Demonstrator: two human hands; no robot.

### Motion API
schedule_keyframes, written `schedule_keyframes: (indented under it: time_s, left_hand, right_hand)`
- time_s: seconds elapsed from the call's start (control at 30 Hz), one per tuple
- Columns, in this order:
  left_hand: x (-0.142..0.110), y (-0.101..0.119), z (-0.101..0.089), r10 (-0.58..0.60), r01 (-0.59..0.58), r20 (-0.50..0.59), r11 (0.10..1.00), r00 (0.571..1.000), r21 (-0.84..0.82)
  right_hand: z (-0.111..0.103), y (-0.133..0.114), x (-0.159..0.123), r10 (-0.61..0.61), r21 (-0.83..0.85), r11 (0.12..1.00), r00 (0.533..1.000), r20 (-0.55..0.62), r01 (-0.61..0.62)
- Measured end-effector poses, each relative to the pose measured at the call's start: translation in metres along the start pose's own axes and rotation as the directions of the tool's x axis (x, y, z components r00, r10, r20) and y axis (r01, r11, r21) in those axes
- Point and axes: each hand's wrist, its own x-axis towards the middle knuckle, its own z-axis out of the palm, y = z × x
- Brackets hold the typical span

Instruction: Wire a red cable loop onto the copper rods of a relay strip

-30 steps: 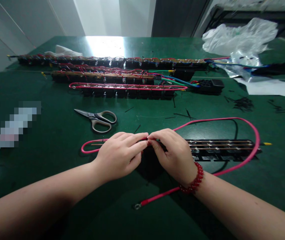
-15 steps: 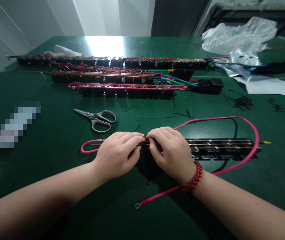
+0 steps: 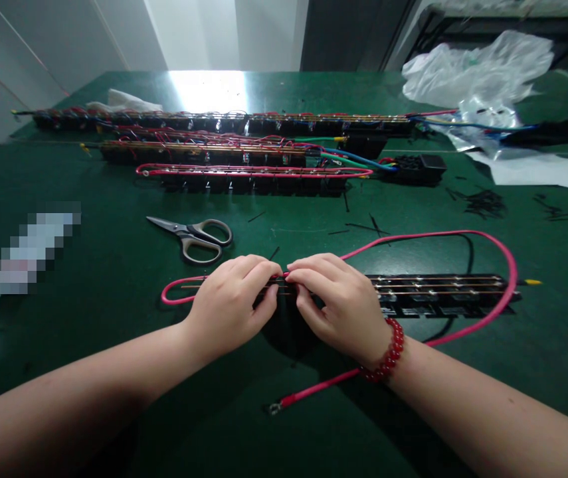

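A red cable (image 3: 511, 265) runs along a black strip with brass-coloured rods (image 3: 443, 293) on the table in front of me. My left hand (image 3: 238, 302) is curled over the strip's left part, fingers closed on the cable beside its looped left end. Close by on the right, my right hand (image 3: 341, 309) pinches the same cable at the strip's upper edge; its fingertips hide the exact hold. From there the cable bows out around the strip's right end and returns under my right wrist. Its free end carries a metal ring terminal (image 3: 274, 408), lying nearer to me.
Scissors (image 3: 194, 236) lie beyond my left hand. Farther back are several similar wired strips (image 3: 254, 179). Loose black ties (image 3: 480, 202), a white sheet (image 3: 537, 170) and clear plastic bags (image 3: 483, 70) lie to the right. A blurred-out item (image 3: 29, 252) sits at left.
The fingertips of both hands have shifted slightly left along the cable, and the gap between the hands is a little wider. The other things have stayed put.
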Motion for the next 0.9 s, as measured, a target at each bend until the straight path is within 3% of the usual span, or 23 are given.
schedule_keyframes:
  time_s: [0.37,0.57,0.9]
  left_hand:
    - [0.0023,0.0012,-0.0052,-0.137,0.140,0.035,0.985,0.990,-0.105]
    - [0.0008,0.0000,-0.0044,-0.126,0.119,-0.032,0.978,0.992,-0.170]
    - [-0.0008,-0.0012,-0.0028,-0.092,0.075,-0.078,0.976,0.993,-0.206]
  right_hand:
    - [-0.0012,-0.0013,0.0013,-0.053,-0.007,0.999,0.995,0.090,0.054]
    - [-0.0003,-0.0025,0.0007,0.004,-0.009,1.000,0.995,0.097,-0.003]
    - [0.0006,-0.0003,0.0001,-0.005,-0.027,1.000,0.995,0.102,0.007]
